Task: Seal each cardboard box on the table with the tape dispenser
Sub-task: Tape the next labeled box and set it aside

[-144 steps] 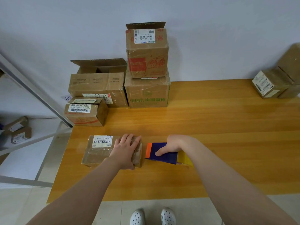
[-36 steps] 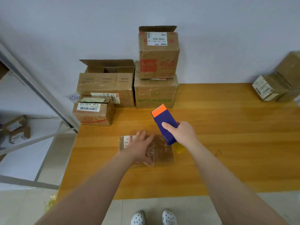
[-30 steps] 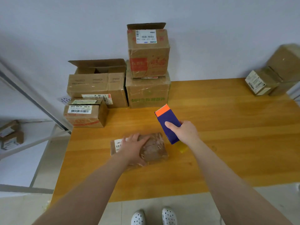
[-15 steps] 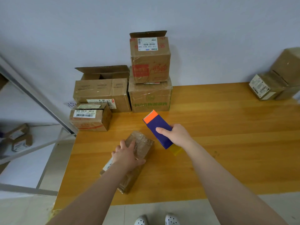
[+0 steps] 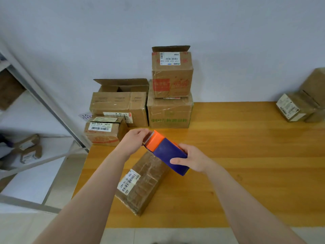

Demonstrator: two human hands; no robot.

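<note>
A small flat cardboard box [image 5: 143, 184] with a barcode label lies diagonally on the wooden table [image 5: 246, 155], near its front left. Above its far end my right hand [image 5: 191, 160] grips the blue tape dispenser [image 5: 167, 153] with an orange front. My left hand [image 5: 134, 141] pinches at the serrated orange tip of the dispenser, where the tape end sits. Neither hand touches the box.
Several cardboard boxes stand stacked at the table's back left against the wall [image 5: 170, 71], one with open flaps [image 5: 121, 103]. More boxes sit at the far right edge [image 5: 295, 108]. A metal shelf frame [image 5: 44, 103] stands left of the table.
My left hand turned the small box to lie diagonally, then let go of it and rose to the dispenser's orange tip. My right hand tilted the dispenser toward the left.
</note>
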